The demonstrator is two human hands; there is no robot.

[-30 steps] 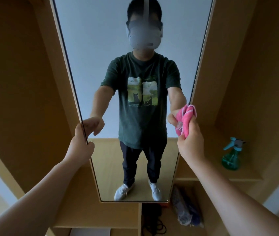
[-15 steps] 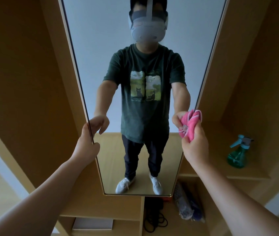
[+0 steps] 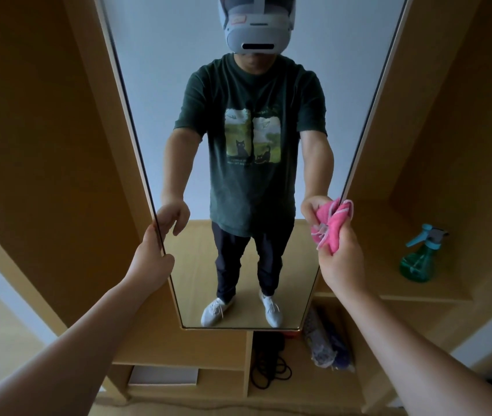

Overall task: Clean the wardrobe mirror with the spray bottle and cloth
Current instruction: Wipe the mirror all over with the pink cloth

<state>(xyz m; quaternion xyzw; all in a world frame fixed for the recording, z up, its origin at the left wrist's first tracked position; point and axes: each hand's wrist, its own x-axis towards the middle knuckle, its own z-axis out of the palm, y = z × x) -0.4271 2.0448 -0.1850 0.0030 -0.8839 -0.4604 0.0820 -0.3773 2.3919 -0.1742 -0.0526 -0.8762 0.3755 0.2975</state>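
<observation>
A tall narrow mirror (image 3: pixel 154 85) on a wooden wardrobe door fills the middle of the head view and reflects a person standing. My left hand (image 3: pixel 151 259) grips the mirror's left edge, fingers wrapped around it. My right hand (image 3: pixel 342 262) holds a bunched pink cloth (image 3: pixel 332 225) pressed against the mirror's right edge, low down. A green spray bottle (image 3: pixel 417 261) with a light blue trigger stands upright on a wardrobe shelf to the right, apart from both hands.
Wooden wardrobe panels (image 3: pixel 43 130) flank the mirror on both sides. Below it are open compartments with a coiled black cable (image 3: pixel 270 370), a folded patterned umbrella (image 3: pixel 320 340) and a white box (image 3: pixel 163 376). Pale floor shows at the lower left.
The cloth and my right hand slid down along the mirror's right edge. My left hand kept its grip on the left edge. The view came closer to the mirror.
</observation>
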